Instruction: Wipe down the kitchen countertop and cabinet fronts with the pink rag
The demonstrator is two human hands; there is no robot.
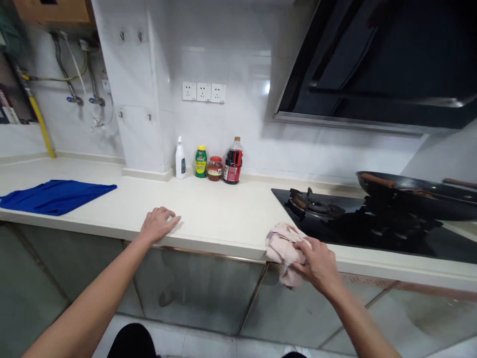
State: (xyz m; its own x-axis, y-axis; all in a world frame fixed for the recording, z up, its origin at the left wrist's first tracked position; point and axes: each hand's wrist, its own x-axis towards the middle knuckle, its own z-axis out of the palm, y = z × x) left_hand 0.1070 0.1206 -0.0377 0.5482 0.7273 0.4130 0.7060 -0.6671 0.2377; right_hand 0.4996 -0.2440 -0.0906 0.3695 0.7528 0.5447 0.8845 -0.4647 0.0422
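Note:
My right hand grips a crumpled pale pink cloth. The cloth lies at the counter's front edge, partly hanging over it, just left of the black gas stove. My left hand rests near the front edge of the white countertop, its fingers curled. Between its thumb and fingers shows a small whitish bit, too small to name. To the far left a blue cloth lies spread out on the counter.
Along the wall stand a white bottle, a green bottle with a yellow cap, a red-lidded jar and a dark sauce bottle. A wok sits on the stove's right side, under a black range hood. Cabinets run below.

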